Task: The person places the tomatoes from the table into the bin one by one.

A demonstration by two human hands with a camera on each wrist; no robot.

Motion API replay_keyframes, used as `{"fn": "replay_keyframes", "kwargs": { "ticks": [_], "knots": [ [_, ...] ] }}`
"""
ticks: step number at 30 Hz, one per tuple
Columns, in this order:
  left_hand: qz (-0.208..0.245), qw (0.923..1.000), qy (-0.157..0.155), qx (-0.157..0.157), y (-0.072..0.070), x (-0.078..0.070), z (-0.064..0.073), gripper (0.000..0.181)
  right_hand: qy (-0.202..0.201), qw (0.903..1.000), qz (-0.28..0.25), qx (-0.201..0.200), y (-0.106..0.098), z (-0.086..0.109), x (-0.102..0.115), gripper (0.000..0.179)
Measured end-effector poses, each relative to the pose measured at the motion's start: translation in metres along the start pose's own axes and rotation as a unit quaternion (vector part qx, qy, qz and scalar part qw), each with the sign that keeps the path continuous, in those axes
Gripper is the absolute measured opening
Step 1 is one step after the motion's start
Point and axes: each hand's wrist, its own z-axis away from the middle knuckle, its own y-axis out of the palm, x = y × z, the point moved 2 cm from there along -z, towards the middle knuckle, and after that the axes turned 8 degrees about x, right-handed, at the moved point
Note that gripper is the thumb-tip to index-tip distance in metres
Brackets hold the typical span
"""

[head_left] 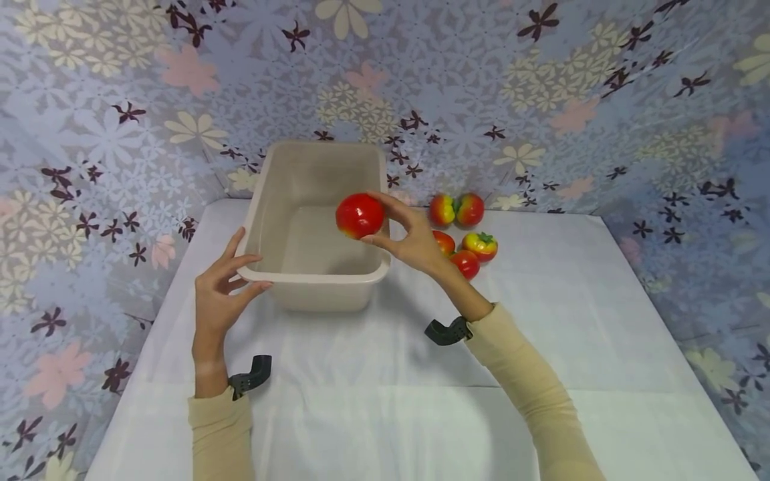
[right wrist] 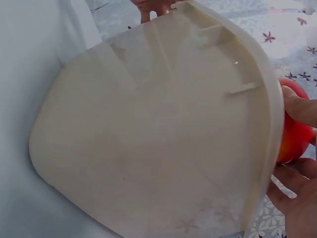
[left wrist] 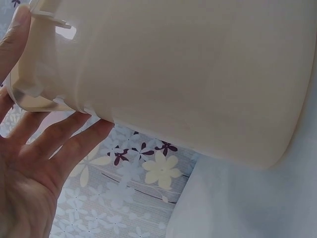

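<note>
In the head view my right hand (head_left: pixel 415 237) holds a glossy red tomato (head_left: pixel 359 215), yellowish at its lower edge, between thumb and fingers. The tomato is over the inside of a beige plastic bin (head_left: pixel 321 278), near its right wall. My left hand (head_left: pixel 219 294) grips the bin's near left corner, thumb at the front and fingers along the left rim. The left wrist view has the left fingers (left wrist: pixel 74 141) against the bin's outer wall (left wrist: pixel 188 74). From the right wrist, the tomato (right wrist: pixel 294 134) shows partly hidden behind the bin's rim (right wrist: pixel 272 99).
Several more red and yellow tomatoes (head_left: pixel 479 246) lie right of the bin, one with a green leafy top. A white cloth (head_left: pixel 559 300) covers the table, and floral fabric (head_left: pixel 457 87) stands behind it and at both sides.
</note>
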Motion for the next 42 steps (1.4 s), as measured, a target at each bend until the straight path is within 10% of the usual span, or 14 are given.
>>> {"fn": "replay_keyframes", "kwargs": {
  "ticks": [18, 42],
  "knots": [
    [-0.009, 0.9999, 0.013, 0.002, -0.002, 0.003, 0.000, 0.049, -0.013, 0.9981, 0.034, 0.051, 0.013, -0.002, -0.008, 0.068],
    [-0.001, 0.9999, 0.010, 0.002, 0.000, 0.002, 0.000, 0.048, -0.002, 0.9997, 0.024, -0.009, 0.007, 0.007, -0.011, 0.059]
  ]
}}
